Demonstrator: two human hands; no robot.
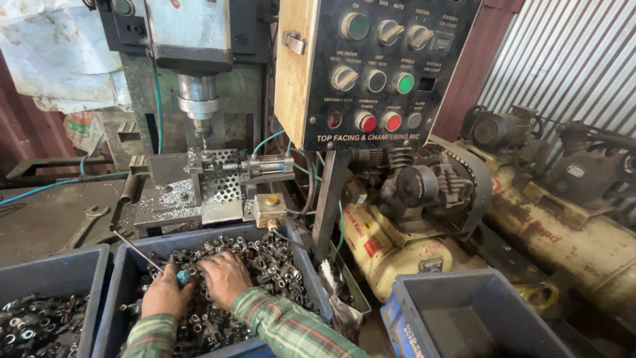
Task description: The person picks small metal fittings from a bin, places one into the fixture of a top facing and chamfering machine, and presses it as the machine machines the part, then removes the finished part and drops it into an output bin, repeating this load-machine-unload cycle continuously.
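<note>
A cluttered metal workshop with corrugated walls: a drilling machine (199,86) and control panel (371,66) stand above a blue crate (119,278) heaped with small metal parts (265,258). The left hand (164,295) grips what looks like a teal-handled tool (180,276), its thin shaft angling up-left. The right hand (225,277) lies palm-down, fingers spread and dug into the parts, both plaid sleeves reaching forward.
</note>
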